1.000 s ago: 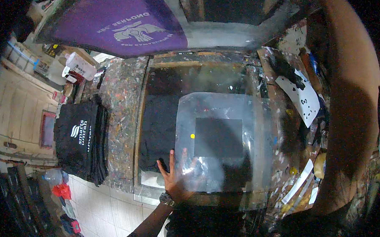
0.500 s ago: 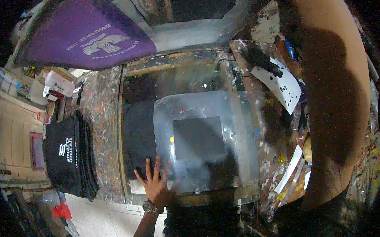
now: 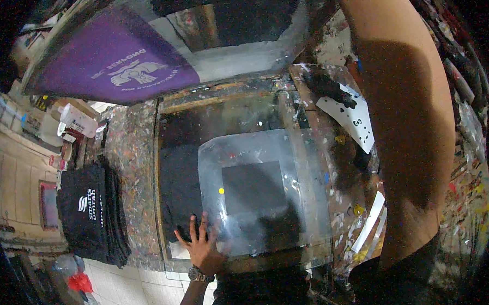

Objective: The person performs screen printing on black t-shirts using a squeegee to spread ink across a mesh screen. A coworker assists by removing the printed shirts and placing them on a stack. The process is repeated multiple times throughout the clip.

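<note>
My left hand [image 3: 206,252] wears a wristwatch and lies with fingers spread at the near left part of the work surface. Its fingertips rest on black fabric [image 3: 180,182], beside the edge of a clear plastic sheet [image 3: 209,159]. That sheet has a square window over black cloth [image 3: 254,187], and a yellow dot marks its left side. My right forearm reaches up along the right side, and its hand is out of view past the top edge. Above the far side tilts a screen printing frame with purple mesh [image 3: 109,60] and a pale emblem.
At left lies a stack of black printed fabric pieces [image 3: 86,214]. A white plastic container [image 3: 76,120] stands behind it. On the paint-spattered board at right are a black-blotched white sheet [image 3: 349,118] and a white strip [image 3: 369,220].
The whole view has shifted slightly, so the frame and work surface sit lower in the picture. My right forearm appears further left. My left hand keeps its place on the fabric.
</note>
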### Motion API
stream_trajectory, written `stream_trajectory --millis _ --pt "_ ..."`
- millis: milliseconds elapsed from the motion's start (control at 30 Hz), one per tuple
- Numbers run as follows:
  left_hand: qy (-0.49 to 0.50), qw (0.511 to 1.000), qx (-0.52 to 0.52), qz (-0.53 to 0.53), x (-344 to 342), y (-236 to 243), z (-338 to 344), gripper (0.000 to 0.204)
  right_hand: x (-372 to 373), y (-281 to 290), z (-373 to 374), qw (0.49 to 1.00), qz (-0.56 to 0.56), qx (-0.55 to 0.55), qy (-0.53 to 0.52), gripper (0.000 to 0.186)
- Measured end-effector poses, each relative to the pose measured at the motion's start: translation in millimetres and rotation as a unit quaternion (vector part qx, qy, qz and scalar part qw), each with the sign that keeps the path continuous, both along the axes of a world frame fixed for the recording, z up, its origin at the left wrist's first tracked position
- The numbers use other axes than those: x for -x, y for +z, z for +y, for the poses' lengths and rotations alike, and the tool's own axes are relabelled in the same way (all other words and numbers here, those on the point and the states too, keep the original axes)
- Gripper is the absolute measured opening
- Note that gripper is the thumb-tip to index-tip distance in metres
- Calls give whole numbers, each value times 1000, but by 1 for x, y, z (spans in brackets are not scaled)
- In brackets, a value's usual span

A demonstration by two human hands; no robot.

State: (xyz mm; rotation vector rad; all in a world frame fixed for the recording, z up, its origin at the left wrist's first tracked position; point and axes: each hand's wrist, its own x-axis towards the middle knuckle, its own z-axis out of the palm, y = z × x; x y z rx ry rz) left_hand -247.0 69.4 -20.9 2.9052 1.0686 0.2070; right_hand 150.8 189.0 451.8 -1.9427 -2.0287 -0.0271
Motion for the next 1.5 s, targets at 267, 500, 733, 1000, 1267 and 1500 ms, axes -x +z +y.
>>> stream_trajectory --millis 267,500,733,1000,1267,1500 --pt "27 977 46 -208 -29 27 -28 45 -2 3 -1 999 -10 -8 -34 62" --pt "-63 644 545 -532 -107 138 -40 36 57 -13 -60 992 -28 -10 -122 71" --pt "122 603 405 -676 -22 197 7 60 141 -190 -172 962 -128 -189 -149 62" --pt "327 640 522 -459 35 75 -20 45 218 -372 -272 988 8 -13 -153 52" --pt "330 652 525 -437 55 32 -22 45 214 -384 -268 991 16 24 -134 57" --pt "306 690 508 -415 47 35 -17 37 180 -356 -228 994 -34 41 -100 47"
